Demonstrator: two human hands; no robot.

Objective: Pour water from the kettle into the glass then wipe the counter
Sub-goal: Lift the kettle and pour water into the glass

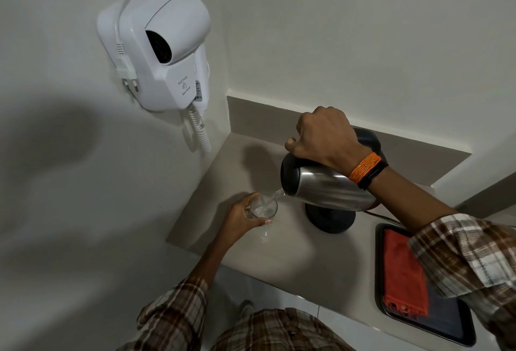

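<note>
My right hand (325,135) grips the handle of a steel kettle (326,187), which is tipped to the left above its black base (329,219). A stream of water runs from the spout into a clear glass (264,209) standing on the beige counter (279,255). My left hand (241,218) is wrapped around the glass and steadies it. The glass holds some water. An orange cloth (402,275) lies on a dark tray (435,325) at the right, partly hidden by my right sleeve.
A white wall-mounted hair dryer (162,48) with a coiled cord hangs on the left wall above the counter's corner. A low backsplash runs along the counter's far edge. The kettle's cord trails right from the base.
</note>
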